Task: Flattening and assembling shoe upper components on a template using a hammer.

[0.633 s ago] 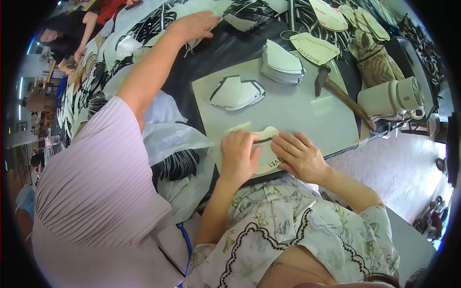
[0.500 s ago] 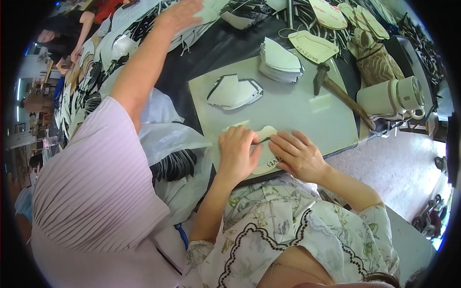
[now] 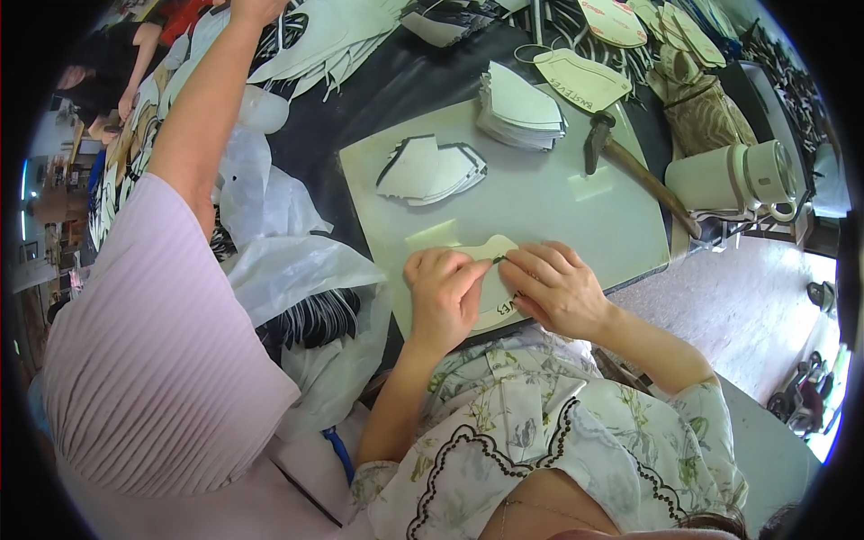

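Observation:
On the pale cutting board point(image 3: 540, 202), a cream shaped template point(image 3: 498, 245) with dark lettering lies near the edge closest to me. My left hand point(image 3: 445, 292) is closed in a pinch over it, thumb against forefinger, on a narrow dark strip point(image 3: 498, 260) whose full shape is hidden by fingers. My right hand point(image 3: 562, 288) lies over the template's right side with its fingers stretched out flat, the fingertips by the same strip. Farther up the board are a fanned set of white dark-edged pieces point(image 3: 423, 171) and a thick stack of similar white pieces point(image 3: 520, 108).
A hammer point(image 3: 643, 171) lies across the board's right side, beside a cream flask point(image 3: 720, 183). Another cream template point(image 3: 580, 81) is behind. At left, a plastic bag point(image 3: 288, 270) holds dark pieces point(image 3: 315, 315). A co-worker in a pink pleated sleeve point(image 3: 153, 351) reaches past.
My hands stay at the template; the left pinch has drawn slightly closer to my right fingertips, and less of the dark strip shows. The co-worker's arm has moved left and farther away.

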The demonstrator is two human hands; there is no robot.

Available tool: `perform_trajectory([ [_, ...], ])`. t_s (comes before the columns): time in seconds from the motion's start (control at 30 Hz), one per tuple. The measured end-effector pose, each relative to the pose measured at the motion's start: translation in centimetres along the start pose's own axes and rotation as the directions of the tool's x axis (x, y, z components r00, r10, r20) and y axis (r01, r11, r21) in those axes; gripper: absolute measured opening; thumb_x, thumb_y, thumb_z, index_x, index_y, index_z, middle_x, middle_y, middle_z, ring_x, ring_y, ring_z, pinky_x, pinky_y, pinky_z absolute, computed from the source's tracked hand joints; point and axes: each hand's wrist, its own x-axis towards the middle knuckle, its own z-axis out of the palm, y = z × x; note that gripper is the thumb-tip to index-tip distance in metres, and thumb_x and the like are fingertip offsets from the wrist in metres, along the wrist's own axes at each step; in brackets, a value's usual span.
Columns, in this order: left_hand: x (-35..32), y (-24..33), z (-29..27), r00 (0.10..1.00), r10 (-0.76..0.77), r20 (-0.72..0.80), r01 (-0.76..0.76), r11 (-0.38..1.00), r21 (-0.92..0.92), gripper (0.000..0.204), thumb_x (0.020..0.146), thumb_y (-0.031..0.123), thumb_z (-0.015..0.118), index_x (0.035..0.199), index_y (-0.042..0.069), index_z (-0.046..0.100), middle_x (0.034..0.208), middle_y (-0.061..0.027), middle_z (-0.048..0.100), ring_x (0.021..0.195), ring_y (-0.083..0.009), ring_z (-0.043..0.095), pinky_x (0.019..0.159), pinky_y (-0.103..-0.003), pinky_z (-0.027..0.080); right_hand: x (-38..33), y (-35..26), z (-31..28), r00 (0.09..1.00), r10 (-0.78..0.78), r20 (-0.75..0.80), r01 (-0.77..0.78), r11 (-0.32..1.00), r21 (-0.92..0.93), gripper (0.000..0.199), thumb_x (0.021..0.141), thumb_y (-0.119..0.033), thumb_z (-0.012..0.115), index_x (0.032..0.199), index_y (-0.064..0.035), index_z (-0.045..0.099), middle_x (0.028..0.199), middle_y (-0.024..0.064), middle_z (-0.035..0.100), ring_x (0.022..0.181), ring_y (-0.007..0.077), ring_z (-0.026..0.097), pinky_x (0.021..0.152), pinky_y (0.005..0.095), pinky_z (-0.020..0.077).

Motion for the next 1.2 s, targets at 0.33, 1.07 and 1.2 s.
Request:
perform_trajectory([
  [0.33,-0.8,-0.1,0.1,0.966,0.234,0.111,-0.254,0.939,0.234,0.026,0.07,0.003,0.064,0.096,0.007,0.069,0.094,-0.0003,0.057,0.094,-0.0197,0.056,0.099,-0.044,0.036,0.6,0.6,0.0,1.0,0.02,-0.021,-0.02,1.0,0.023,0.051,0.079,-0.014,0.069,0.127,-0.0044,0.058,0.126,0.0075,0.057,0.117,0.025,0.056,0.099,0.0407,0.0458],
  [1.07,-0.9,0.0,0.2,0.963,0.25,0.099,-0.267,0.934,0.236,0.026,0.075,0.001,0.067,0.1,0.007,0.07,0.094,-0.0036,0.057,0.094,-0.0232,0.056,0.098,-0.047,0.038,-0.8,12.3,-4.4,0.835,0.405,-0.373,-0.507,0.83,-0.234,0.051,0.08,0.001,0.063,0.13,-0.0036,0.053,0.126,0.0149,0.056,0.11,0.0361,0.058,0.093,0.0448,0.0474],
  [1.2,-1.0,0.0,0.0,0.963,0.253,0.097,-0.27,0.929,0.253,0.026,0.076,0.001,0.066,0.101,0.008,0.07,0.095,-0.0039,0.057,0.093,-0.0234,0.055,0.099,-0.047,0.038,-0.1,12.4,-4.6,0.816,0.519,-0.256,-0.575,0.775,-0.262,0.044,0.083,0.0,0.062,0.126,-0.0037,0.053,0.119,0.015,0.055,0.107,0.0351,0.059,0.084,0.0463,0.0495],
])
